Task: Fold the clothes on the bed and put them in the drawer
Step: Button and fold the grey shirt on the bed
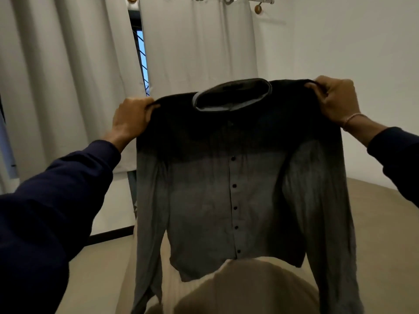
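A person holds a long-sleeved button-up shirt (229,177) up in the air in front of them, spread wide by its shoulders. The shirt is dark, nearly black across the shoulders and fading to grey lower down, with a row of small dark buttons running down the middle and a band collar at the top.

The left hand (130,118) is raised at about chest height on the left side, its back toward the camera. Its fingers and thumb are curled tightly over the shirt's left shoulder seam, pinching the cloth. The left arm, in a dark navy sleeve (52,200), reaches up and forward from the lower left corner.

The right hand (335,100) is held a little higher on the right side. Its fingers are likewise curled over the other shoulder seam, gripping the fabric. A thin bracelet (352,118) circles the right wrist, and the navy cuff shows at the right edge.

The shirt hangs straight down between the two hands, its sleeves dangling loose at either side. Its hem hangs over a beige bed (381,223) below, just above a tan garment (249,288) lying there.

Behind the shirt hang pale curtains (68,75), parted by a narrow gap showing a window (141,60).
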Action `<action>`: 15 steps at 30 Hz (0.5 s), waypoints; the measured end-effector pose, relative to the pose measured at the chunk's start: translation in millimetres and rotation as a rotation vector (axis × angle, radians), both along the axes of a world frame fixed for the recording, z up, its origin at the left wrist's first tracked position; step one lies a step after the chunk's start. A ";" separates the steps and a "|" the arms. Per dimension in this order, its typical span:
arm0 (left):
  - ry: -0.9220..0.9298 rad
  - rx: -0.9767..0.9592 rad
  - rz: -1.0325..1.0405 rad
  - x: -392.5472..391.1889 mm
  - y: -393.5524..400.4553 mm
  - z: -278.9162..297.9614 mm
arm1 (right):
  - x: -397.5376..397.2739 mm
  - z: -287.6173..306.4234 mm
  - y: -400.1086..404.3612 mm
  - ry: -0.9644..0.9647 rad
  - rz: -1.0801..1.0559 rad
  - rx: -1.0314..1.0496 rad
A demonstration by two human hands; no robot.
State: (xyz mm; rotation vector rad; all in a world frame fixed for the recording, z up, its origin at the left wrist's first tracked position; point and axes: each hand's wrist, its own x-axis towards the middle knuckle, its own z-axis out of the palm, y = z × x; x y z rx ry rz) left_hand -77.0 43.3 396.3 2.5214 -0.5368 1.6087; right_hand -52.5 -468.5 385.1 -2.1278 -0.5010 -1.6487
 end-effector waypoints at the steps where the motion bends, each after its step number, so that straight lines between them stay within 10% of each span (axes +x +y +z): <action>1: 0.030 -0.045 0.008 2.3 -1.6 -0.3 | 1.6 -0.7 -0.4 0.013 0.020 -0.008; 7: 0.223 -0.311 0.078 10.8 -8.7 0.6 | -1.9 -2.3 0.1 0.173 0.088 -0.013; 15: 0.341 -0.779 0.084 20.8 -34.5 -3.7 | -59.2 3.0 30.0 0.916 0.564 -0.131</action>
